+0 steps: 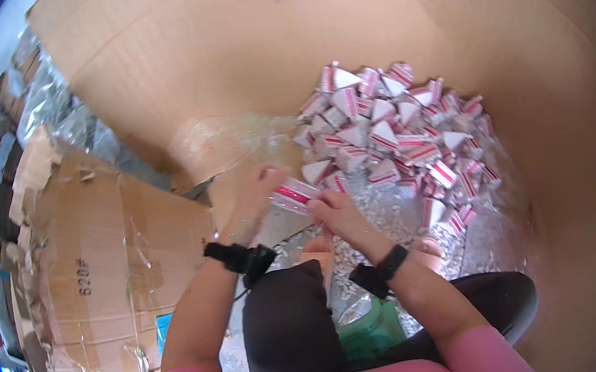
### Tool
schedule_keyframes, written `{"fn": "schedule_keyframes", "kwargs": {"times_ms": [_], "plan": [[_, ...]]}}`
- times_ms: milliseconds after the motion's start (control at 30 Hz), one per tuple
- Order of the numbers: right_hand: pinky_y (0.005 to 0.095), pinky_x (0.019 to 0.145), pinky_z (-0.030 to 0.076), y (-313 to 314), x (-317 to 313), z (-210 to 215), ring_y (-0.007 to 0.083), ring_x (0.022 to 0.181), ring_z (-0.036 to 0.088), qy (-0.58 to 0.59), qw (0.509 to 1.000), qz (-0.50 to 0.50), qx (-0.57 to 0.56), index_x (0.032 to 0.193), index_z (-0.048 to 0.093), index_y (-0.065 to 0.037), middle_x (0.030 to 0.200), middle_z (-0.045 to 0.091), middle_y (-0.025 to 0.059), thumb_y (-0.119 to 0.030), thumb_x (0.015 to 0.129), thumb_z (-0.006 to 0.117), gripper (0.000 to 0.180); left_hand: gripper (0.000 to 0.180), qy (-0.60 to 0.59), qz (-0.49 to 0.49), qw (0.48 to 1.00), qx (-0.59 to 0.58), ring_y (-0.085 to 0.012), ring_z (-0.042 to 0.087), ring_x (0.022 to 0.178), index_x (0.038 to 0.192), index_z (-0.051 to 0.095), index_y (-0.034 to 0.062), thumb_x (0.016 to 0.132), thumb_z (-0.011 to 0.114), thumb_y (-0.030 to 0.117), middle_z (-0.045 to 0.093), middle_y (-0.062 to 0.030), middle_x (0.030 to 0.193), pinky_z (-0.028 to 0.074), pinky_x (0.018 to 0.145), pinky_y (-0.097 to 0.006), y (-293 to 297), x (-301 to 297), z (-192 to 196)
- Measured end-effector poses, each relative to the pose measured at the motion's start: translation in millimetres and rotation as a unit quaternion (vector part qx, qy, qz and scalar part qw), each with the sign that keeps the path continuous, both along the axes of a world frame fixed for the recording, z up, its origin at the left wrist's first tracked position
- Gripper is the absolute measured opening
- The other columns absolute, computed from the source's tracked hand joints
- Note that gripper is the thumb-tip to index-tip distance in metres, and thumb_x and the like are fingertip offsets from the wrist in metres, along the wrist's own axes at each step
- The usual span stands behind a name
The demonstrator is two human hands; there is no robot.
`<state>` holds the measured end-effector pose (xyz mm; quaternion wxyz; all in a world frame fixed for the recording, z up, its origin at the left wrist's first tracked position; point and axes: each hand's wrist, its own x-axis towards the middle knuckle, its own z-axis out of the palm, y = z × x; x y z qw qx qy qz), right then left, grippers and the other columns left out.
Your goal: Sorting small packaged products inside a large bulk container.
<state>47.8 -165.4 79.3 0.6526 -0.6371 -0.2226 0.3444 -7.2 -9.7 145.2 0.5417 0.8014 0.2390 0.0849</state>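
- A tall curved cardboard wall (336, 21) rings the work spot, seemingly as a pen to keep loose pieces from scattering.
- A flattened cardboard box (112, 273) lies at the person's left, with crinkled plastic film (50, 99) beyond it — pushed aside, out of reach of the work.
- A heap of small red-and-white packets (397, 134) sits on the floor straight ahead, within easy reach.
- The person sits low on a green stool (368, 332), knees apart, so both arms meet over the floor.
- The left hand (257, 195) and right hand (336, 211) both close on one red-and-white packet (295, 195), held between them just before the heap — each pinches an end.
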Motion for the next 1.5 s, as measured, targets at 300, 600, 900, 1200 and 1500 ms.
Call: {"fn": "schedule_keyframes", "kwargs": {"times_ms": [300, 600, 900, 1200, 1500], "plan": [[0.0208, 0.036, 0.031, -10, -5, 20, 0.0062, 0.041, 0.039, 0.048, 0.999, 0.004, 0.02, 0.067, 0.05, -0.006, 0.053, 0.045, -0.0011, -0.029, 0.084, 0.047, 0.029, 0.016, -0.067, 0.066, 0.958, -0.27, -0.0084, 0.051, 0.059, 0.085, 0.055, 0.009, 0.08, 0.054, 0.024, 0.053, 0.0017, 0.07, 0.037, 0.049, -0.022, -3, 2, -4], [0.0203, 0.039, 0.036, -61, 19, 66, 0.0079, 0.043, 0.047, -0.008, 0.994, 0.093, 0.061, 0.069, 0.051, -0.007, 0.054, 0.047, -0.0007, -0.025, 0.085, 0.046, 0.025, 0.031, -0.03, -0.033, 0.951, -0.306, -0.0174, 0.057, 0.075, 0.097, 0.054, 0.0068, 0.082, 0.046, 0.034, 0.059, -0.0067, 0.084, 0.047, 0.064, -0.031, -23, 18, 19], [0.0223, 0.051, 0.046, -177, 103, 149, 0.0109, 0.054, 0.053, -0.092, 0.979, -0.15, 0.107, 0.081, 0.054, -0.003, 0.071, 0.056, 0.0041, -0.014, 0.082, 0.049, 0.012, 0.028, -0.111, 0.057, 0.923, -0.365, -0.0208, 0.057, 0.078, 0.093, 0.053, 0.008, 0.081, 0.047, 0.032, 0.06, -0.0081, 0.087, 0.046, 0.062, -0.035, -3, 26, 79], [0.0249, 0.053, 0.043, -262, 158, 111, 0.0113, 0.055, 0.049, 0.051, 0.954, -0.281, 0.096, 0.08, 0.053, -0.005, 0.07, 0.053, 0.0016, -0.017, 0.079, 0.052, 0.012, 0.037, -0.093, 0.155, 0.921, -0.345, -0.0249, 0.057, 0.079, 0.098, 0.055, 0.0055, 0.082, 0.038, 0.034, 0.059, -0.0109, 0.092, 0.046, 0.061, -0.038, 46, 26, 69], [0.026, 0.052, 0.047, -169, 195, 9, 0.0113, 0.064, 0.055, -0.024, 0.955, 0.092, -0.279, 0.08, 0.057, -0.006, 0.072, 0.058, 0.0041, -0.024, 0.076, 0.056, 0.018, 0.029, 0.015, 0.136, 0.908, -0.397, -0.0255, 0.058, 0.081, 0.1, 0.053, 0.004, 0.079, 0.046, 0.023, 0.059, -0.0117, 0.092, 0.049, 0.067, -0.04, 74, 34, -72]]}}
